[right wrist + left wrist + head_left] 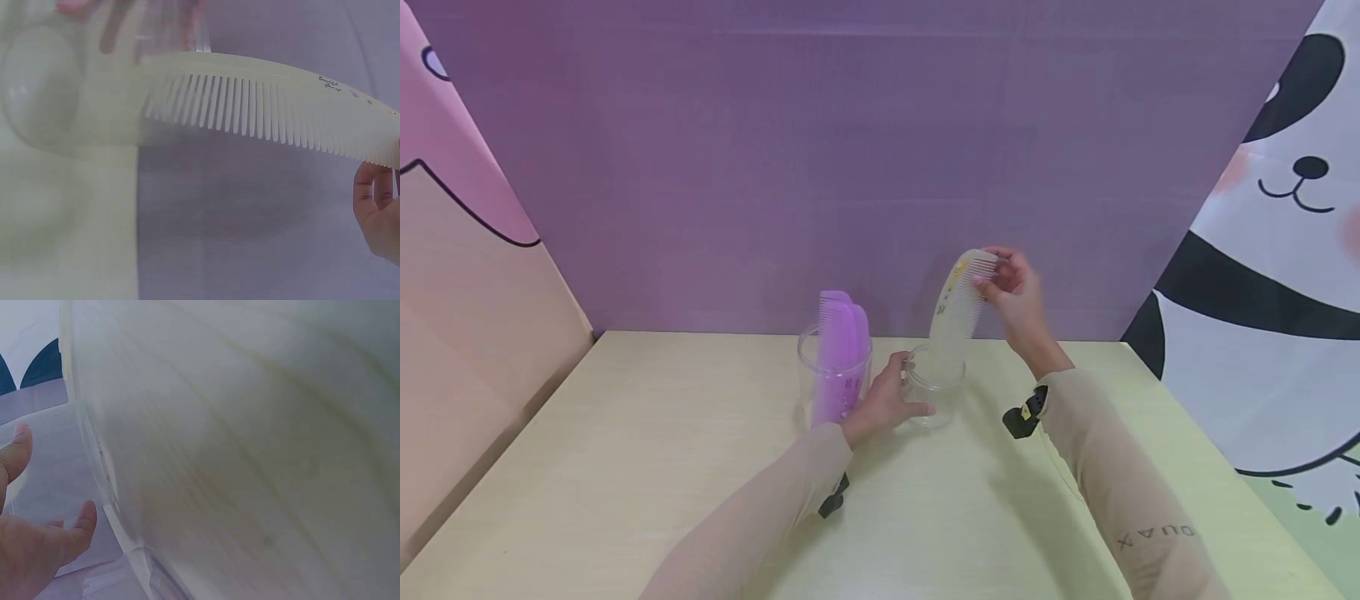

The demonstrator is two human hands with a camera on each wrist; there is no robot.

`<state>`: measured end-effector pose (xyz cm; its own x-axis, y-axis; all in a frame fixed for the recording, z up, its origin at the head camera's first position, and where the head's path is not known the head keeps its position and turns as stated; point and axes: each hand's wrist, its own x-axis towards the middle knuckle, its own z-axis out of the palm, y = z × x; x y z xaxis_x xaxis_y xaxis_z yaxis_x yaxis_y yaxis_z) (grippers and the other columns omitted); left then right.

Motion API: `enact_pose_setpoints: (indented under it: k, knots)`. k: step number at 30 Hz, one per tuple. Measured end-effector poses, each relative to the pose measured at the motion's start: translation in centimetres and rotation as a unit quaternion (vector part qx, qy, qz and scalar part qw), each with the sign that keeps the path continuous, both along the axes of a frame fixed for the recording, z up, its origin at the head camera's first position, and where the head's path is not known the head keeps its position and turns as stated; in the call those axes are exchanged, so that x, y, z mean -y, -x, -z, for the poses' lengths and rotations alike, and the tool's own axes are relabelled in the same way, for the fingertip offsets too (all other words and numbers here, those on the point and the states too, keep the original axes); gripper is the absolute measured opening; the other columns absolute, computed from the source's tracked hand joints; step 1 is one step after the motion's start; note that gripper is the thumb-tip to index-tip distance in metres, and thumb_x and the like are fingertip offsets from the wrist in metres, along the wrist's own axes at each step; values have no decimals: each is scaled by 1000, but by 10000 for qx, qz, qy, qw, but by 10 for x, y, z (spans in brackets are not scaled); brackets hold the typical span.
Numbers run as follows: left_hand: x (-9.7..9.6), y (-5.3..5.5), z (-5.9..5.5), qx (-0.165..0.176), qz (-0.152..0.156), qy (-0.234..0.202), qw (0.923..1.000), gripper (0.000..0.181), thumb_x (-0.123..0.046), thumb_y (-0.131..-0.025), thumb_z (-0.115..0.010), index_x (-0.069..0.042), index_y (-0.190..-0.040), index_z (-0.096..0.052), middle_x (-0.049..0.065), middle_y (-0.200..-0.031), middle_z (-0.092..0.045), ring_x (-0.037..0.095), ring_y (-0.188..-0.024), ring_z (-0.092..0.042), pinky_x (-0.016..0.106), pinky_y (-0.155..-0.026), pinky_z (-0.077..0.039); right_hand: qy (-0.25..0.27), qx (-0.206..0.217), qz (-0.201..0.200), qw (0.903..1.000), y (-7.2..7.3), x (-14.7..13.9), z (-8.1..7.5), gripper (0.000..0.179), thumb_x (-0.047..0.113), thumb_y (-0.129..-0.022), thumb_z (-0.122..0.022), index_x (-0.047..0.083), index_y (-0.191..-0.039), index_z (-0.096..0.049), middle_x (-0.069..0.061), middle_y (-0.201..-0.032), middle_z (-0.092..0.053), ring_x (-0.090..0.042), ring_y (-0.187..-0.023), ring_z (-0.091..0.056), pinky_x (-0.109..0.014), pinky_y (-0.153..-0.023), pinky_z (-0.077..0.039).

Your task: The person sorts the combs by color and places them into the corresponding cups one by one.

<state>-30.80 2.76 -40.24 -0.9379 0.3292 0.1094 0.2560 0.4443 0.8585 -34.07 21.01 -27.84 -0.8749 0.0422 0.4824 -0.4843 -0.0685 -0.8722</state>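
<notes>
A pale, whitish comb (958, 300) with a yellow print stands nearly upright, tilted slightly right at its top. My right hand (1017, 304) pinches it near the upper end, thumb on the toothed side. Its lower end is inside the mouth of a clear cup (936, 412); the right wrist view shows the comb's teeth (250, 112) running into that cup (44, 134). My left hand (886, 400) holds the cup from the left, thumb in front and fingers behind. Purple combs (842, 350) stand in another clear cup (806, 354), just left of that hand.
Both cups stand near the back edge of a light wooden table (700, 433). A purple backdrop (880, 167) rises behind it. Printed cartoon panels flank the table, one with a panda (1285, 292) on the right.
</notes>
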Motion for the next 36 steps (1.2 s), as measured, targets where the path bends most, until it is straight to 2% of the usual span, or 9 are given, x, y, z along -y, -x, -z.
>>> enact_pose_setpoints:
  k: [7, 16, 24, 36]
  knots:
    - [2, 1, 1, 23, 61, -84, 9999, 88, -21, -72, -77, -10, -140, -22, 12, -138, -41, 29, -124, -45, 40, -101, -42, -380, 190, 22, 9991, 1, 5, 23, 35, -11, -81, -58, 13, -107, -52, 6, -95, -60, -7, -81, -56, -15, -62, -48]
    - [2, 2, 3, -29, 113, -127, 9999, 89, -21, -72, -78, -11, -140, -22, 12, -138, -41, 30, -123, -45, 41, -100, -43, -777, 399, 11, 9962, 0, 11, 40, 37, -11, -82, -57, 14, -108, -51, 10, -95, -60, -6, -86, -57, -16, -68, -50]
    - [3, 1, 2, -17, 81, -86, 9999, 88, -22, -71, -77, -12, -139, -23, 12, -139, -40, 31, -123, -45, 41, -102, -41, -920, 568, -54, 9941, 1, 14, 46, 36, -10, -84, -54, 10, -113, -49, 10, -97, -59, -6, -90, -57, -16, -72, -51]
    - [1, 3, 4, -69, 71, -37, 9999, 89, -22, -71, -78, -13, -140, -22, 11, -139, -41, 29, -123, -46, 41, -103, -40, -1171, 1047, 95, 9875, 11, 13, 51, 41, -4, -86, -55, 4, -125, -44, 11, -98, -57, -8, -90, -56, -18, -71, -52]
